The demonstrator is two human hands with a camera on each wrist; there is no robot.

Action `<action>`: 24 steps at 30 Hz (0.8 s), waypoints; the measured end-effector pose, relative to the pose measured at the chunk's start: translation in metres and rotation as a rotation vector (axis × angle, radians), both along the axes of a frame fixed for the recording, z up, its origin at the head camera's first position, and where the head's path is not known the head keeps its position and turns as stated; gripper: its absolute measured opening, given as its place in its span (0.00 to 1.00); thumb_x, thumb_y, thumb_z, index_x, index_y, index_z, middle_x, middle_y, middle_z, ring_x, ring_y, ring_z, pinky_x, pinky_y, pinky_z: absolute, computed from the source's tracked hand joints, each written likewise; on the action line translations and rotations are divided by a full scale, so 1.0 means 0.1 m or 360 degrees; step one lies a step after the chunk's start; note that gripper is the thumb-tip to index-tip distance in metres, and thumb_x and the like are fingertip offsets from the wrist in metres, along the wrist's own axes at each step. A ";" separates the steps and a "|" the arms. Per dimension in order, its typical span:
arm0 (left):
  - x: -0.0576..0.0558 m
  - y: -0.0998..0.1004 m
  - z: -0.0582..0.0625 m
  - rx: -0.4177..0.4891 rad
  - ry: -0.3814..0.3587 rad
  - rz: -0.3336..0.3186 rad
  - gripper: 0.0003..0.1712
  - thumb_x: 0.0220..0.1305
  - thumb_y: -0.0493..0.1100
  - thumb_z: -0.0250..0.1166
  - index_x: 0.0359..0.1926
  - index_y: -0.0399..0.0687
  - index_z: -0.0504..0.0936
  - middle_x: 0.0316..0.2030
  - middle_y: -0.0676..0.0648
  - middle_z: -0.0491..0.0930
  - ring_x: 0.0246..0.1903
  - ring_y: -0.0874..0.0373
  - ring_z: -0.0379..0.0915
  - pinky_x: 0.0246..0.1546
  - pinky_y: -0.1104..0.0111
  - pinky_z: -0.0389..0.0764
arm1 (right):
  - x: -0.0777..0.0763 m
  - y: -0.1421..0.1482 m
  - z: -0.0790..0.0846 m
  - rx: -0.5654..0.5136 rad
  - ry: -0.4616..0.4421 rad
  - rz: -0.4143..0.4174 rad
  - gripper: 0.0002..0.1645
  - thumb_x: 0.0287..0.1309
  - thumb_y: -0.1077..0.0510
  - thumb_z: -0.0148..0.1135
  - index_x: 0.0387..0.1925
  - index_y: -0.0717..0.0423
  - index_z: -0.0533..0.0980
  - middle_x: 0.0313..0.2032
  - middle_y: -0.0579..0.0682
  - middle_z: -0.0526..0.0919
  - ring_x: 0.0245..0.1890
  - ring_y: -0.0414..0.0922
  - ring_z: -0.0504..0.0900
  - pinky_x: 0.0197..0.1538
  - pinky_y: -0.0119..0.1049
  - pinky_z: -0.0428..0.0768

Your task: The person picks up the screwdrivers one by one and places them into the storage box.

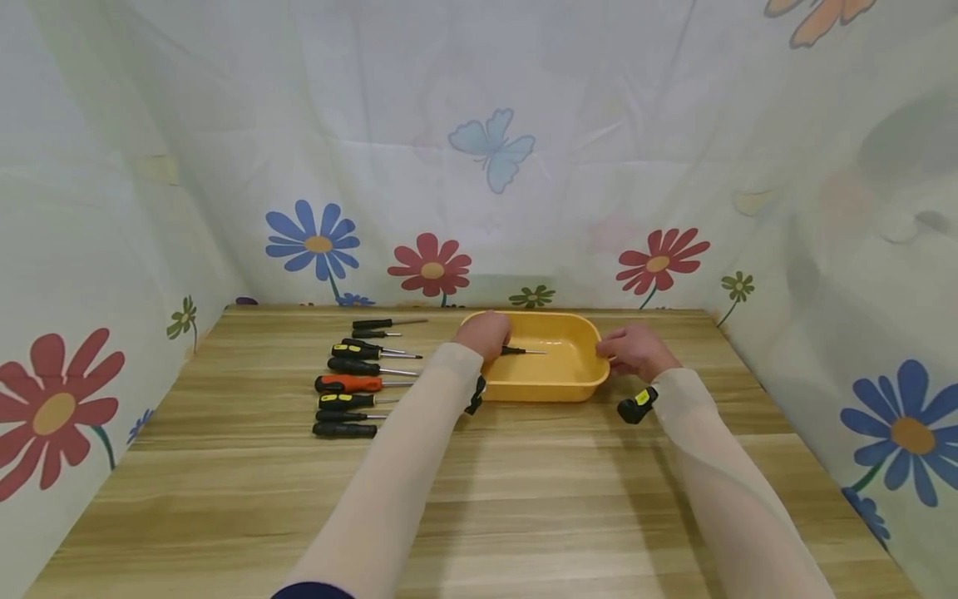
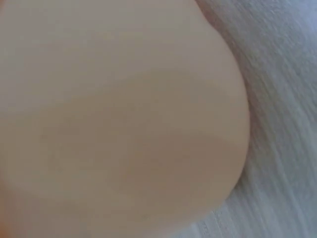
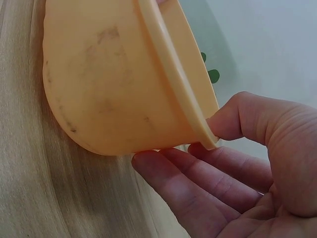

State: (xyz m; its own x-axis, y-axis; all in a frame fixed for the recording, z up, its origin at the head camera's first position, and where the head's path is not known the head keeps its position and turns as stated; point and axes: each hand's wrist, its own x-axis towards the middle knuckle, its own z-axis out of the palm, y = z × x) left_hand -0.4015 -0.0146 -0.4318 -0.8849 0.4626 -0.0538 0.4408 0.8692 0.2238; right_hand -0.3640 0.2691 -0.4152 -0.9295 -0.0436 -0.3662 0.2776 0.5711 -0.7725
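Note:
A yellow plastic basin (image 1: 550,391) stands toward the back of the wooden table. Over its left end is my left hand (image 1: 485,334), which holds a small black screwdriver (image 1: 513,350) with its thin shaft pointing right inside the basin. Most of that handle is hidden by the hand, and the left wrist view is filled by blurred skin. My right hand (image 1: 634,349) pinches the basin's right rim (image 3: 173,74). In the right wrist view its thumb (image 3: 233,119) lies over the rim, and the fingers (image 3: 183,188) are underneath, against the outer wall.
Left of the basin lies a column of several screwdrivers, shafts to the right, partly behind my left forearm. Among them are an orange-and-black one (image 1: 348,383) and a yellow-and-black one (image 1: 346,402). Floral cloth (image 1: 569,216) hangs along the table's back and sides.

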 end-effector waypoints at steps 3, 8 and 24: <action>0.00 -0.02 -0.01 0.0005 -0.0036 -0.0004 0.27 0.67 0.22 0.55 0.19 0.50 0.57 0.23 0.51 0.47 0.24 0.57 0.42 0.28 0.65 0.52 | 0.00 -0.01 -0.02 0.0015 0.0002 0.0005 0.26 0.70 0.57 0.62 0.63 0.68 0.76 0.55 0.62 0.84 0.39 0.46 0.86 0.55 0.44 0.86; -0.05 -0.10 0.01 0.0055 -0.0041 -0.0081 0.08 0.68 0.29 0.63 0.40 0.44 0.84 0.37 0.48 0.80 0.36 0.58 0.68 0.42 0.67 0.76 | 0.00 -0.01 -0.02 0.0021 0.0009 0.0012 0.26 0.70 0.56 0.62 0.63 0.67 0.76 0.55 0.63 0.84 0.39 0.47 0.86 0.55 0.43 0.86; 0.20 -0.62 0.23 0.0306 0.0050 -0.0250 0.20 0.70 0.40 0.67 0.60 0.40 0.81 0.57 0.43 0.83 0.60 0.47 0.78 0.65 0.57 0.77 | 0.02 -0.03 -0.03 0.0041 0.0021 0.0037 0.27 0.71 0.55 0.61 0.64 0.67 0.75 0.57 0.64 0.83 0.45 0.50 0.85 0.54 0.42 0.86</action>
State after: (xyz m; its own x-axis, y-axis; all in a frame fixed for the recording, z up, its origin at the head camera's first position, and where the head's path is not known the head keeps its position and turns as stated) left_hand -0.3816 -0.0765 -0.4088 -0.8012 0.5937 0.0748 0.5764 0.7322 0.3628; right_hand -0.3619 0.2664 -0.4182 -0.9331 -0.0558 -0.3553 0.2540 0.5968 -0.7611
